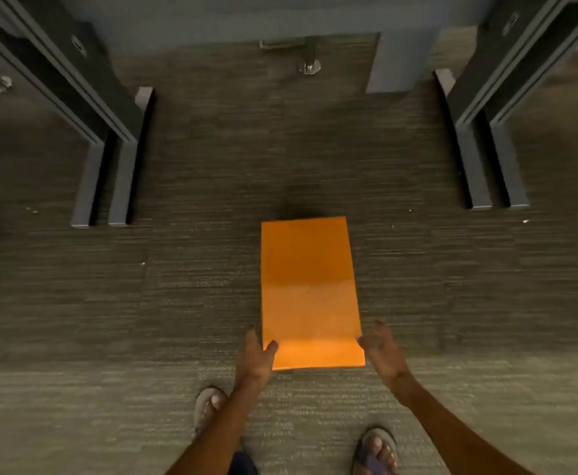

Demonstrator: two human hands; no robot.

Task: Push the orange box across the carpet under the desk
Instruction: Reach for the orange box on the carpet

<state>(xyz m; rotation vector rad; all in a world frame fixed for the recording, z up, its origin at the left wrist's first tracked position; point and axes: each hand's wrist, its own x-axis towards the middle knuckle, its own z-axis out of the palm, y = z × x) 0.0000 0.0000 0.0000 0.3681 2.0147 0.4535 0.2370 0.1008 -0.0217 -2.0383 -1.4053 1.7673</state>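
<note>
A plain orange box (309, 289) lies flat on the grey carpet (195, 286), long side pointing away from me toward the space under the desk. My left hand (256, 354) rests against the box's near left corner, thumb on its top. My right hand (383, 351) sits at the near right corner, fingers spread, thumb touching the edge. Both hands flank the box's near end.
Dark desk legs with flat feet stand at the left (109, 186) and right (486, 173). A grey back panel (393, 63) and a chrome post foot (309, 66) are at the far end. My sandalled feet (208, 406) stand on the carpet behind the box.
</note>
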